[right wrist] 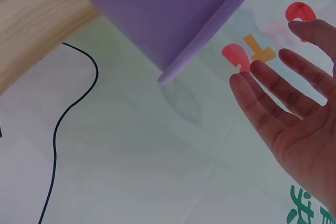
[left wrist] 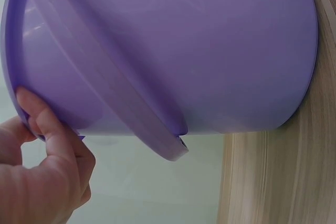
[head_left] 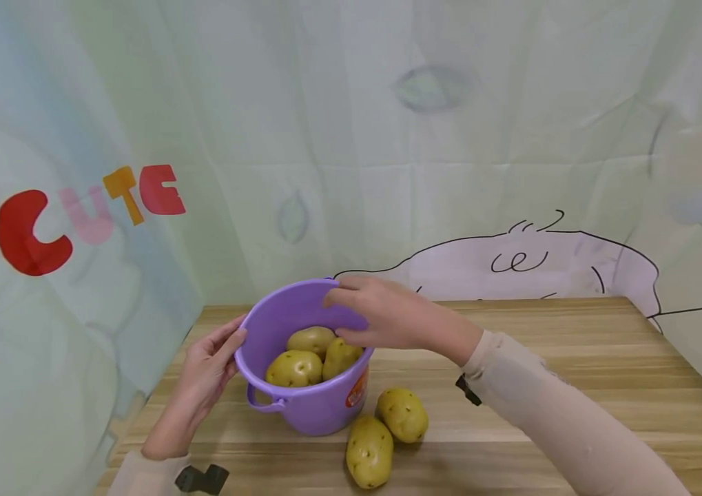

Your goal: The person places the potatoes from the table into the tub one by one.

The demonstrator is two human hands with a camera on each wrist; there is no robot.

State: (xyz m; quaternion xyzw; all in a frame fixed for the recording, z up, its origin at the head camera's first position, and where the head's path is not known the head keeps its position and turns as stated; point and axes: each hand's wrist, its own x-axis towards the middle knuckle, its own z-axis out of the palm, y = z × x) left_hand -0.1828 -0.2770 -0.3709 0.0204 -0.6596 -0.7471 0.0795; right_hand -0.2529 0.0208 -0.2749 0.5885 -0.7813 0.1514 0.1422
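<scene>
A purple bucket (head_left: 326, 406) stands on the wooden table, its mouth tilted toward the head camera. Three potatoes (head_left: 295, 368) are visible inside it. My left hand (head_left: 204, 365) pinches the bucket's left rim between thumb and fingers; the left wrist view shows those fingers (left wrist: 50, 124) against the outer wall beside the hanging handle (left wrist: 100, 72). Over the right side of the bucket's mouth is my right hand (head_left: 382, 313). In the right wrist view this hand (right wrist: 299, 103) has spread, slightly bent fingers and holds nothing.
Two potatoes lie on the table (head_left: 524, 337) right of the bucket: a nearer potato (head_left: 369, 452) and another potato (head_left: 403, 415) beside it. A printed curtain (head_left: 351, 138) hangs behind the table and along its left side.
</scene>
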